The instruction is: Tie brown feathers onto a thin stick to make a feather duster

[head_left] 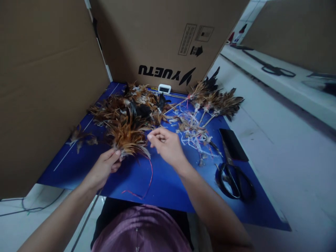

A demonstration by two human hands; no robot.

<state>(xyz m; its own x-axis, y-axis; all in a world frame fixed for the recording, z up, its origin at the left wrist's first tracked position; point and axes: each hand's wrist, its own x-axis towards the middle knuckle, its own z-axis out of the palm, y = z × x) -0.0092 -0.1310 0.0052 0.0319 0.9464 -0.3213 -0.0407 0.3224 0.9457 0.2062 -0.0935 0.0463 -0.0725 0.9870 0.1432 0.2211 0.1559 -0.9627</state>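
Note:
My left hand is closed round the base of a feather duster with brown, orange and black feathers. Its thin stick runs down below the hand past the table edge. Just right of the feathers, my right hand is raised with thumb and forefinger pinched together; whatever they may hold is too small to make out. A red string hangs from the feathers and curls over the blue table top.
Loose feathers lie in a heap behind the duster. Several feathered sticks and white-pink string scraps lie at right, beside black-handled scissors and a dark flat object. Cardboard walls stand behind and left; a small white-framed device sits there.

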